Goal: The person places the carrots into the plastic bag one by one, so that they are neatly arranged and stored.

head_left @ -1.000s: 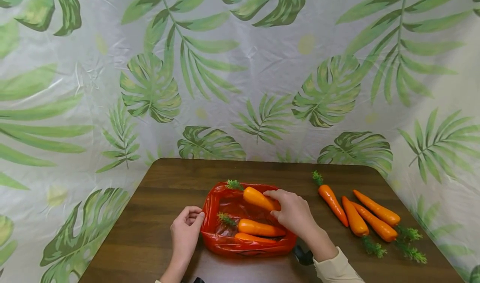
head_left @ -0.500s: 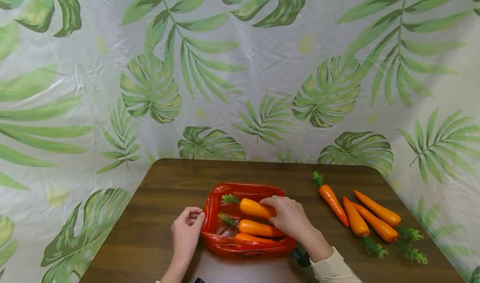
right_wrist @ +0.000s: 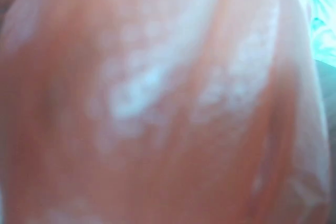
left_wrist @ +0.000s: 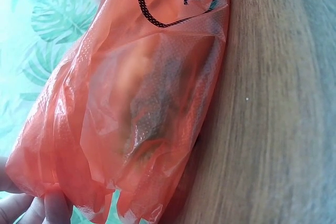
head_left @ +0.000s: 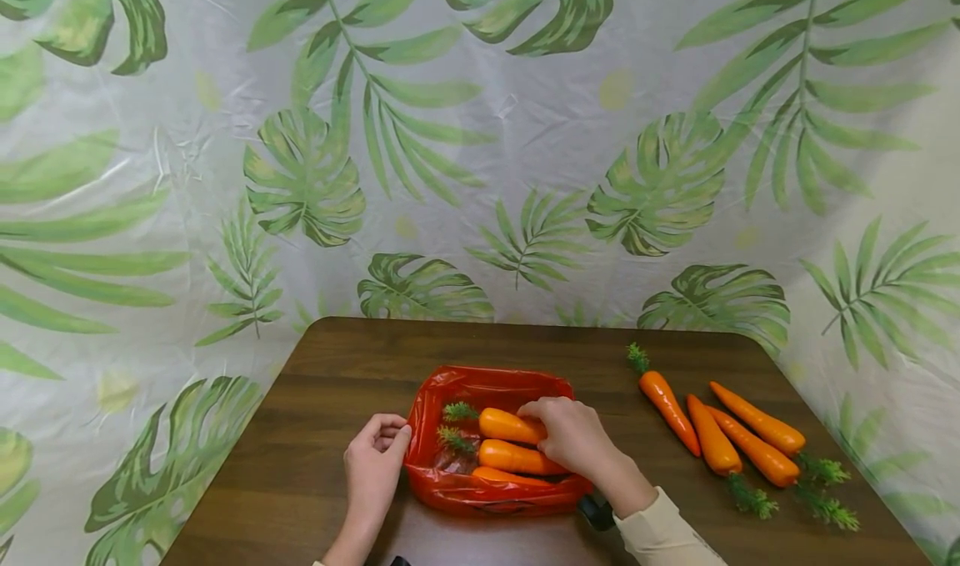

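Observation:
A red plastic bag (head_left: 495, 506) lies with its mouth spread wide on the table. At its left rim my left hand (head_left: 372, 462) pinches the plastic between thumb and fingers; the left wrist view shows those fingertips (left_wrist: 56, 207) on the bag's edge. Inside, my right hand (head_left: 576, 439) grips an orange carrot (head_left: 502, 424) by its narrow end, its green top pointing left. Two more carrots lie in front of it, a full one (head_left: 521, 457) and one partly hidden by the near rim (head_left: 512, 476). Blurred red plastic (right_wrist: 157, 103) fills the right wrist view.
On the right of the brown wooden table (head_left: 315, 399) lie several loose carrots; one carrot (head_left: 670, 412) has its top toward the back, another (head_left: 757, 420) points its top forward right. A leaf-patterned curtain (head_left: 480, 174) hangs behind the table.
My right hand has brought the carrot down and toward me inside the bag, so it now lies alongside the others. My left hand stays at the bag's left rim.

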Motion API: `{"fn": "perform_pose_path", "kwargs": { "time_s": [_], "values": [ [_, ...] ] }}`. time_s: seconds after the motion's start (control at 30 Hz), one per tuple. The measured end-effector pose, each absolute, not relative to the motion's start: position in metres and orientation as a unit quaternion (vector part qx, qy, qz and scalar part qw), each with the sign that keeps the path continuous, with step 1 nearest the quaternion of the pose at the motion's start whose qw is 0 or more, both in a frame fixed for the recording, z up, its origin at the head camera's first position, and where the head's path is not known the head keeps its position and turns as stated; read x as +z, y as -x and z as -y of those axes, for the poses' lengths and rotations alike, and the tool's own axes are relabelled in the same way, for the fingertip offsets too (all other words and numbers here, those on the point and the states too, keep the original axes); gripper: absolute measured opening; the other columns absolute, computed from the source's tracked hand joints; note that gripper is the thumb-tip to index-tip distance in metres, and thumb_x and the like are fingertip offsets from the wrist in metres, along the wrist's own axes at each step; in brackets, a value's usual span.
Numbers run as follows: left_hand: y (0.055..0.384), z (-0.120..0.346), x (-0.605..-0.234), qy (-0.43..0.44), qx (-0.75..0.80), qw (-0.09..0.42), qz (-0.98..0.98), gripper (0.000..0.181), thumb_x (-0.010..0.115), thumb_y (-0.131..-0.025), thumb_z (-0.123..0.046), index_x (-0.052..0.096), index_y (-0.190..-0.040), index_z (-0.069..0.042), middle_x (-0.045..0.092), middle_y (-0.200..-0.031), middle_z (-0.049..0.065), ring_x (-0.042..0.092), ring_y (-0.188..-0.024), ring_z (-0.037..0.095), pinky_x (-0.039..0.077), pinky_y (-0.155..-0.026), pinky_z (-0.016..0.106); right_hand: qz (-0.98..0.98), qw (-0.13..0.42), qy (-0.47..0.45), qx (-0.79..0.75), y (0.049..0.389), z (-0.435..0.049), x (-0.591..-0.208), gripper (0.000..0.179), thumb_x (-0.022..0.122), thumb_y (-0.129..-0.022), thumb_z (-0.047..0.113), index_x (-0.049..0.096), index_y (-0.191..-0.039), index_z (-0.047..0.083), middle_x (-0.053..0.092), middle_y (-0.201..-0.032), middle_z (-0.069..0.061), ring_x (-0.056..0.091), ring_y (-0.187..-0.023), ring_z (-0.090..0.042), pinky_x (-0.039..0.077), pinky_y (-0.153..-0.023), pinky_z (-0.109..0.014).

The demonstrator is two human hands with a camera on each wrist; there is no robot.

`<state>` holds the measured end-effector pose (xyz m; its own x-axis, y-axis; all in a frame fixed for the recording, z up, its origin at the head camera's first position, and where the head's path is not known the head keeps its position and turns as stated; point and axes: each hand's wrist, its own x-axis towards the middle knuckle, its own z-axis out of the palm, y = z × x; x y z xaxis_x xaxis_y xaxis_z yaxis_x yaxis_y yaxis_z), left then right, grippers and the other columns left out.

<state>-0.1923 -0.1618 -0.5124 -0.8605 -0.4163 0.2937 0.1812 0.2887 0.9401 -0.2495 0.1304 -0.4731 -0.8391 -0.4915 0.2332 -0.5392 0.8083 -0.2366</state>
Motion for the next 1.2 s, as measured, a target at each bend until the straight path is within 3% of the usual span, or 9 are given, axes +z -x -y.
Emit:
{"fn": "perform_pose_path", "kwargs": {
  "time_s": [0.57,1.2],
  "values": [
    [0.1919,0.1624,-0.5136,-0.077,-0.589,0.244,0.767,0.005,0.077,-0.088,-0.012,0.074,-0.09,-0.01,0.069,-0.078,0.001,0.066,-0.065,0.016,0.05,-0.058,0.026,0.944,0.048,-0.295,0.138,0.252,-0.131,-0.4795,0.045,0.08,-0.072,-0.003,0.075,-0.112,0.018,0.072,-0.103,0.003,0.065,-0.089,-0.021,0.054,-0.067,-0.043],
    [0.1918,0.1612,-0.5119,-0.083,-0.588,0.243,0.767,0.005,0.077,-0.087,-0.01,0.074,-0.091,-0.009,0.069,-0.078,0.001,0.066,-0.065,0.016,0.051,-0.059,0.025,0.948,0.065,-0.286,0.121,0.2487,-0.1288,-0.473,0.042,0.082,-0.072,-0.001,0.075,-0.11,0.015,0.07,-0.098,0.0,0.065,-0.086,-0.024,0.054,-0.066,-0.045]
  ]
}}
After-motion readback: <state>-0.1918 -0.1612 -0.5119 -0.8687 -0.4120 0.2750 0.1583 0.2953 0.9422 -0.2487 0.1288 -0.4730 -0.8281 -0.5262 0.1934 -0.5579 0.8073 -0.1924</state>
